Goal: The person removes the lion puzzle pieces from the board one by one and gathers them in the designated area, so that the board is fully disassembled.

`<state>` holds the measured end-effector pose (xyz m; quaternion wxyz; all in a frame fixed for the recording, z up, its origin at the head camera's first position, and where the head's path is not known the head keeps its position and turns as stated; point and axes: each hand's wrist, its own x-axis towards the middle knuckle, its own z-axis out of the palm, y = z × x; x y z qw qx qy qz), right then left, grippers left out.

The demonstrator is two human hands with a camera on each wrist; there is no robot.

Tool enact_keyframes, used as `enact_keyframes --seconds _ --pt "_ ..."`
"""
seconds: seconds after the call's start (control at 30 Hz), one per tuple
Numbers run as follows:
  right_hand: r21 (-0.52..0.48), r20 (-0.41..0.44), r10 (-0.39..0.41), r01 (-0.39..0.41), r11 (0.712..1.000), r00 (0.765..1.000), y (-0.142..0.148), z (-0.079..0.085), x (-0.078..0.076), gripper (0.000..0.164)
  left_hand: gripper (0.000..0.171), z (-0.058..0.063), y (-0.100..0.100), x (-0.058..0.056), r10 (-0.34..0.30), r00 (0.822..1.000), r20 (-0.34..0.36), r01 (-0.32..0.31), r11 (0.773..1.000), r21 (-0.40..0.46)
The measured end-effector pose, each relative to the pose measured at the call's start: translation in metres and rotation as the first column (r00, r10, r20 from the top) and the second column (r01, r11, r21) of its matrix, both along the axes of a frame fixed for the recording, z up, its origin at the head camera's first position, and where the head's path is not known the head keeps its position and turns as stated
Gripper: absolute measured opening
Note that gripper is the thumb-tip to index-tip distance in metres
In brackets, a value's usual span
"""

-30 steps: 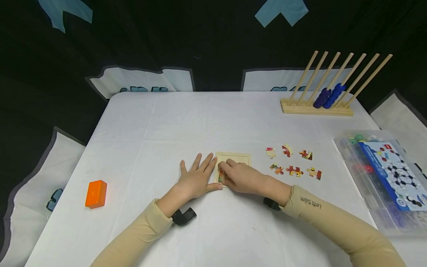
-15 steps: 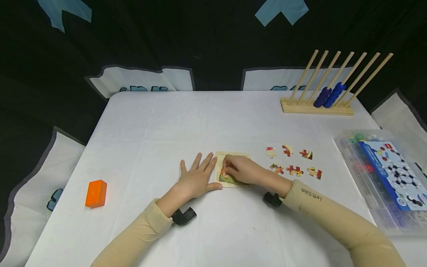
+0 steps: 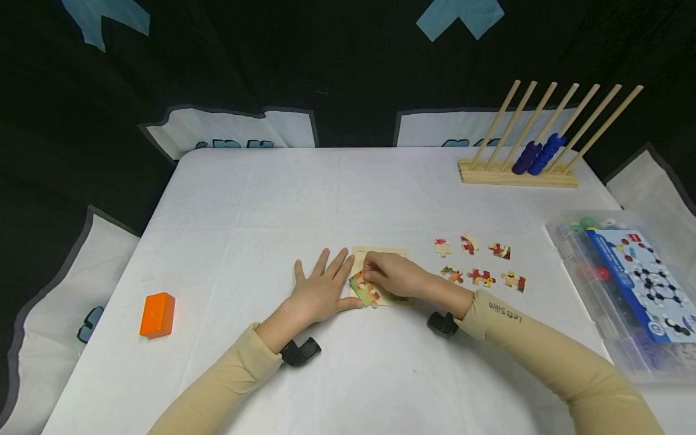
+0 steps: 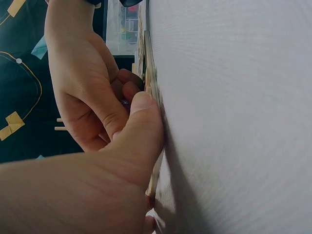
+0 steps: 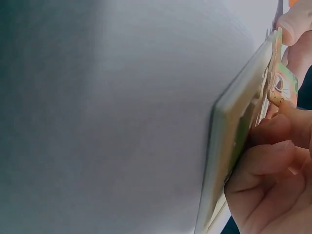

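My left hand (image 3: 321, 294) lies with spread, straight fingers at the left edge of a pale wooden puzzle tray (image 3: 402, 251), its thumb by the near left corner. Over that tray, my right hand (image 3: 399, 273) pinches a puzzle piece (image 5: 286, 84) with an eye printed on it. In the head view, the colourful puzzle piece section (image 3: 364, 291) under the right fingertips sits slanted across the tray's near left corner. The right hand hides much of the tray. Some green printed surface shows inside it in the right wrist view.
Several loose puzzle pieces (image 3: 481, 278) lie in two rows right of the tray. A wooden bead abacus (image 3: 516, 175) stands at the back right. A clear plastic box (image 3: 576, 296) with a blue booklet (image 3: 647, 284) is at the right edge, an orange block (image 3: 157, 315) at the left.
The right hand first shifted slightly right over the tray. The printed section at its fingertips has since turned from straight to slanted, overlapping the near left corner. The left hand stays put.
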<state>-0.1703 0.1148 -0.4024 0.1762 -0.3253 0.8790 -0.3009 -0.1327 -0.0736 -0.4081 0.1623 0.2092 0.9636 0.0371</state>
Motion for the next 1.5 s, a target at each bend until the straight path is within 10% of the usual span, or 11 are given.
enact_keyframes --seconds 0.37,0.77,1.5 --pt "-0.081 0.195 -0.081 0.098 0.992 0.978 0.009 -0.001 -0.003 0.013 0.089 0.0 0.0 0.0 -0.003 1.0 -0.006 0.004 1.0 0.024" --pt "-0.254 0.507 -0.142 0.304 0.918 0.85 0.025 0.006 -0.008 0.014 0.088 0.001 -0.001 0.0 0.023 1.0 0.009 -0.023 1.0 0.019" --pt "-0.219 0.232 -0.153 0.204 0.954 0.961 0.013 0.002 -0.003 0.007 0.089 0.0 0.0 0.001 0.013 1.0 -0.002 -0.013 1.0 0.017"
